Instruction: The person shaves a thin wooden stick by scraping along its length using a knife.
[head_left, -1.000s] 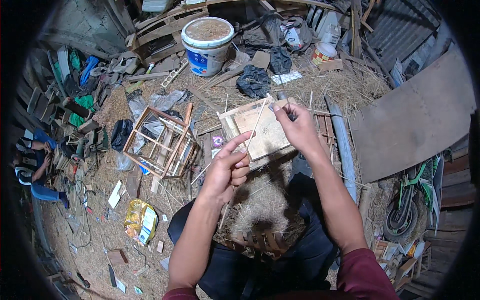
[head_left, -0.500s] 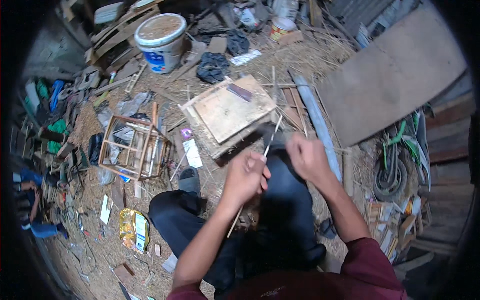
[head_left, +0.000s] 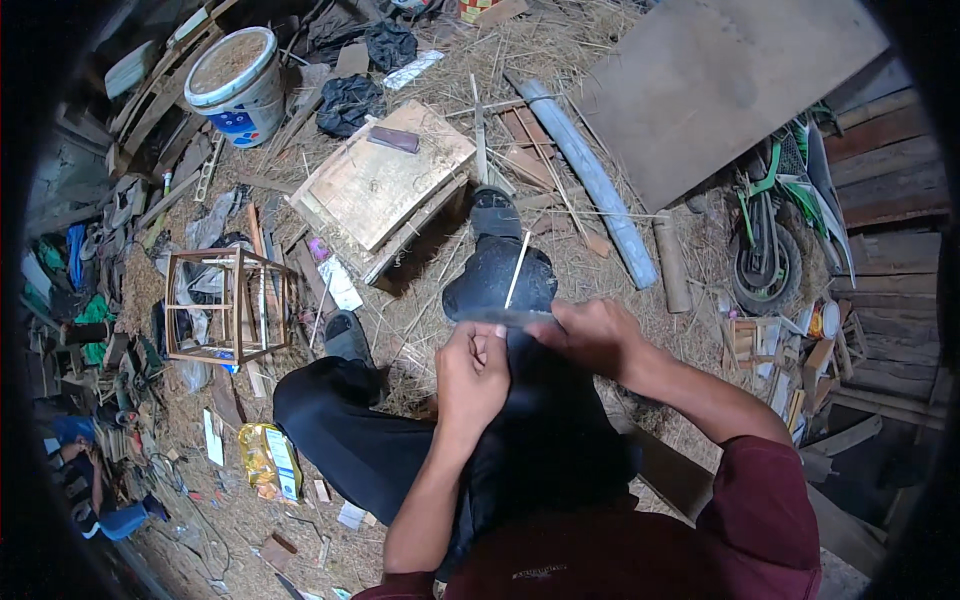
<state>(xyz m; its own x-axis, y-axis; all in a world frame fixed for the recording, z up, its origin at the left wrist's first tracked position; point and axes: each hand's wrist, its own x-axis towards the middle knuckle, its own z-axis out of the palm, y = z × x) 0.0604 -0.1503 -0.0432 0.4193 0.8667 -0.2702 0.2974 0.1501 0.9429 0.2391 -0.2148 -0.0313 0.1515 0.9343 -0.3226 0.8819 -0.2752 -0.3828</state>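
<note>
Over my right knee, both hands meet at a thin pale wooden stick that points away from me. My left hand is closed, thumb and fingers pinching the stick near its lower part. A grey, slightly blurred knife blade lies crosswise over the stick, close to my left thumb. My right hand is wrapped round the knife's handle end, which its fingers mostly hide. Beyond my knee stands a low wooden block table, with a dark brown flat piece on top.
A small wooden frame stands at left, near a white bucket. A grey-blue pole and a large board lie to the right, by a green motorbike. Another person sits at far left. Straw covers the ground.
My right hand has come in to the left and down, bringing the blade across the stick. The stick now stands more upright. The whole view has shifted, with the table further left and up.
</note>
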